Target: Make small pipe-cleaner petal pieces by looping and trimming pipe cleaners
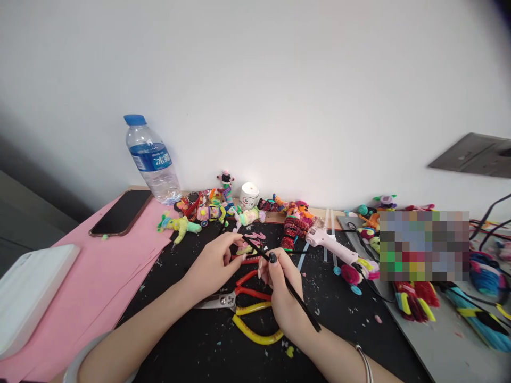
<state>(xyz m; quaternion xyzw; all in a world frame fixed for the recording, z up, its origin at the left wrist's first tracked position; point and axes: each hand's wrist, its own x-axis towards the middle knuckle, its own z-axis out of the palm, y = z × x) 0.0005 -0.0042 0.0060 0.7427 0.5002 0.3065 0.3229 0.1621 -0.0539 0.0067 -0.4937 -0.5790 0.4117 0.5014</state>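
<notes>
A black pipe cleaner (300, 303) runs slantwise between my hands, and its lower end lies over my right wrist. My left hand (217, 260) pinches its upper end between thumb and fingers. Lower down, my right hand (285, 290) grips it with thumb and forefinger. Below my hands on the black mat (175, 335) lie shears with red handles (253, 292) and a tool with yellow handles (255, 332); my right hand partly covers them. Small pink bent pieces (255, 235) lie just beyond my fingertips.
A pale glue gun (333, 247) rests to the right, near clear glue sticks (325, 234). Several fuzzy figures (295, 226) and a white paper cup (249, 196) line the wall. At left are a water bottle (154, 165), a phone (122, 213) and a white box (38, 298) on pink paper (104, 271).
</notes>
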